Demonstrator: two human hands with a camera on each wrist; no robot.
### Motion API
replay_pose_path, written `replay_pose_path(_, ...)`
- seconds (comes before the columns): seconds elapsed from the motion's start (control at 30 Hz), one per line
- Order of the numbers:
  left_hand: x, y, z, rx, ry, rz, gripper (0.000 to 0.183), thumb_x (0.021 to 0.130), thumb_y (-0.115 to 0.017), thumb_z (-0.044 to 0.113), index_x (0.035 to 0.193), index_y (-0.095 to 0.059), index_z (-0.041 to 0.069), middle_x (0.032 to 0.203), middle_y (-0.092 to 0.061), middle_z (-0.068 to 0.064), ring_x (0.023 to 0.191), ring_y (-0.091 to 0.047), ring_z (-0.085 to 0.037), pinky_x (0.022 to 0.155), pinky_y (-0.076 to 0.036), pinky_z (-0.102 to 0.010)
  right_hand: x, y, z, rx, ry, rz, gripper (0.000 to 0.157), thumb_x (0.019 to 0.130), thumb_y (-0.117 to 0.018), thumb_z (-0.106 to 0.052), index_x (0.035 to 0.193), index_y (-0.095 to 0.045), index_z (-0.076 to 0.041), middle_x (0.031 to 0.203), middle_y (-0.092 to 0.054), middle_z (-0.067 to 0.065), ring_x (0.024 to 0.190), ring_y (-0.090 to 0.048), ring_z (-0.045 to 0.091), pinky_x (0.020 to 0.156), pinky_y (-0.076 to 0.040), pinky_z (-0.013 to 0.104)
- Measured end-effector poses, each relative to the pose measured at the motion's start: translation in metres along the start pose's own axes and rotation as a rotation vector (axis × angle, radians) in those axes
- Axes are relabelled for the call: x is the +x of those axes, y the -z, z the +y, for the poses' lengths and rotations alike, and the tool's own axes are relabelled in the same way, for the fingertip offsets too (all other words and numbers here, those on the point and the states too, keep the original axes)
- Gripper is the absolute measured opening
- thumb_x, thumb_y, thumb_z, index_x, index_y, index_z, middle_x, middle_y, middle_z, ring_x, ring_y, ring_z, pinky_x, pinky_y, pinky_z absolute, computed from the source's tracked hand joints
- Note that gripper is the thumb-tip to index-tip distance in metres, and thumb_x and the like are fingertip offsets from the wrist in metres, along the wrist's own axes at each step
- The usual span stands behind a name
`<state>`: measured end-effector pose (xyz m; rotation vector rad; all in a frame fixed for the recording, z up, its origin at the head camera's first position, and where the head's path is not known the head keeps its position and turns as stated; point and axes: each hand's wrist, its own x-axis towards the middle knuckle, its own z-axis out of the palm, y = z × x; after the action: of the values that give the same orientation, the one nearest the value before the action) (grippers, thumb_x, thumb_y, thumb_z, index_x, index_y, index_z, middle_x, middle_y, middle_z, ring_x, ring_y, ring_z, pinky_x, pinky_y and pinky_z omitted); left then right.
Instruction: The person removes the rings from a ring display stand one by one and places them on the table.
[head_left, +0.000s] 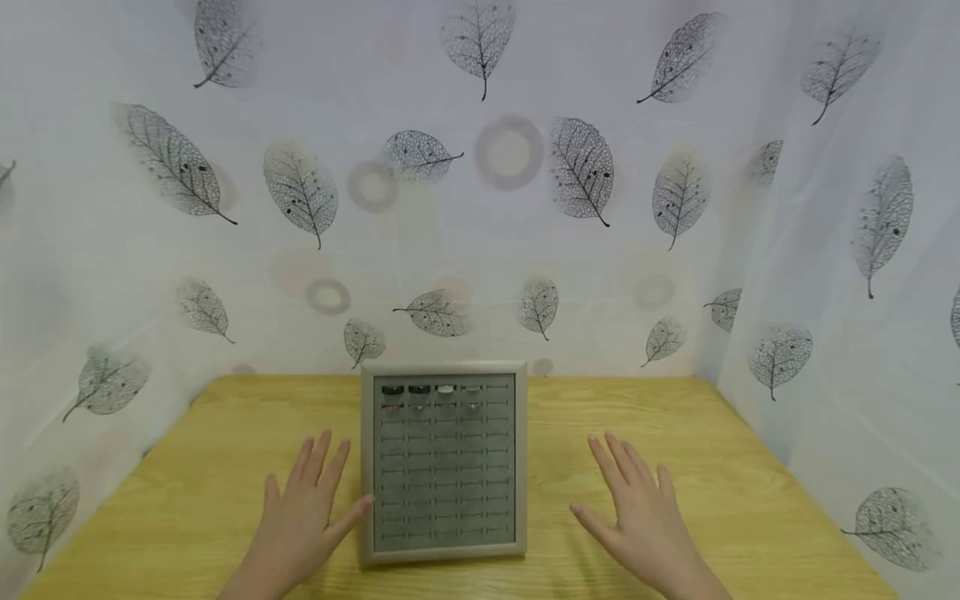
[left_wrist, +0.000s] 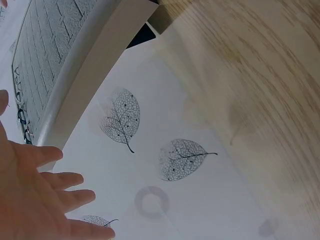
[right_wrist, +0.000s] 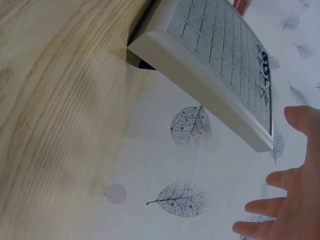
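Note:
A ring display board [head_left: 521, 467] with a pale frame and grey slotted padding stands tilted back on the table. Several rings [head_left: 419, 390] sit in its top two rows, some with dark bands and others pale or silvery; the lower slots hold none. To its left, my left hand [head_left: 300, 508] is spread with fingers straight, the thumb tip right at the frame's left edge. My right hand [head_left: 637, 517] hovers to the right of the board, fingers spread and holding nothing. Both wrist views show the display's side [left_wrist: 95, 70] leaning, with the right hand [right_wrist: 295, 195] apart from it.
The yellow wood-grain table [head_left: 637, 425] extends around the board. White curtains [head_left: 450, 250] printed with dark leaves and pale rings hang behind the table and along both sides. A dark support piece [left_wrist: 142, 37] shows behind the board's lower edge.

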<state>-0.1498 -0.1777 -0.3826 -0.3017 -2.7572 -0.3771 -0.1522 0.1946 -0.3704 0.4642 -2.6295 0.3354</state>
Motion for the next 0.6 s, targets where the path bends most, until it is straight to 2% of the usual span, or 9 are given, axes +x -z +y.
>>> replay_pose_path(0.2, 0.0004, 0.0016, 0.0007, -0.017, -0.064, 0.103, 0.062, 0.085, -0.053, 0.044, 0.127, -0.044, 0.000, 0.133, -0.036, -0.021, 0.118, -0.034, -0.039, 0.086, -0.030, -0.063, 0.0027, -0.0011, -0.0007, 0.045, 0.056, 0.124, 0.063, 0.075, -0.068, -0.035, 0.126, -0.047, -0.006, 0.126, -0.045, 0.015, 0.110, -0.043, 0.034, 0.085, -0.028, 0.062)
replay_pose_path(0.3, 0.0002, 0.0023, 0.0022, -0.041, -0.058, 0.143, 0.053, 0.085, -0.056, 0.039, 0.118, -0.053, -0.002, 0.119, -0.051, -0.020, 0.103, -0.050, -0.037, 0.080, -0.042, -0.053, 0.0032, -0.0025, -0.0002, 0.072, 0.083, 0.189, 0.055, 0.071, -0.072, -0.028, 0.117, -0.055, -0.004, 0.116, -0.052, 0.014, 0.102, -0.049, 0.032, 0.083, -0.033, 0.057)
replay_pose_path(0.37, 0.0003, 0.0038, 0.0041, -0.059, -0.027, 0.135, 0.047, 0.084, -0.057, 0.037, 0.111, -0.057, -0.001, 0.106, -0.059, -0.017, 0.088, -0.058, -0.032, 0.068, -0.049, -0.044, 0.0034, -0.0031, 0.0002, 0.087, 0.098, 0.228, 0.049, 0.068, -0.074, -0.025, 0.109, -0.059, -0.003, 0.109, -0.057, 0.012, 0.097, -0.052, 0.030, 0.080, -0.037, 0.054)
replay_pose_path(0.47, 0.0005, 0.0061, 0.0064, -0.076, 0.031, 0.087, 0.040, 0.084, -0.058, 0.037, 0.103, -0.061, 0.003, 0.091, -0.064, -0.009, 0.071, -0.061, -0.023, 0.051, -0.049, -0.032, 0.0038, -0.0032, 0.0002, 0.088, 0.118, 0.268, 0.040, 0.066, -0.075, -0.021, 0.099, -0.063, -0.003, 0.098, -0.061, 0.008, 0.089, -0.056, 0.026, 0.075, -0.042, 0.051)
replay_pose_path(0.53, 0.0007, 0.0071, 0.0070, -0.086, 0.055, 0.053, 0.038, 0.084, -0.058, 0.038, 0.100, -0.061, 0.004, 0.086, -0.065, -0.007, 0.067, -0.061, -0.019, 0.046, -0.046, -0.028, 0.0042, -0.0033, 0.0001, 0.087, 0.127, 0.285, 0.036, 0.065, -0.075, -0.020, 0.095, -0.064, -0.004, 0.093, -0.062, 0.006, 0.085, -0.057, 0.025, 0.072, -0.044, 0.049)
replay_pose_path(0.6, 0.0008, 0.0076, 0.0069, -0.105, 0.068, 0.034, 0.039, 0.085, -0.057, 0.038, 0.101, -0.060, 0.004, 0.087, -0.065, -0.008, 0.067, -0.061, -0.019, 0.048, -0.047, -0.028, 0.0050, -0.0035, 0.0000, 0.087, 0.136, 0.296, 0.034, 0.064, -0.075, -0.020, 0.092, -0.065, -0.004, 0.089, -0.063, 0.005, 0.083, -0.058, 0.024, 0.069, -0.046, 0.047)
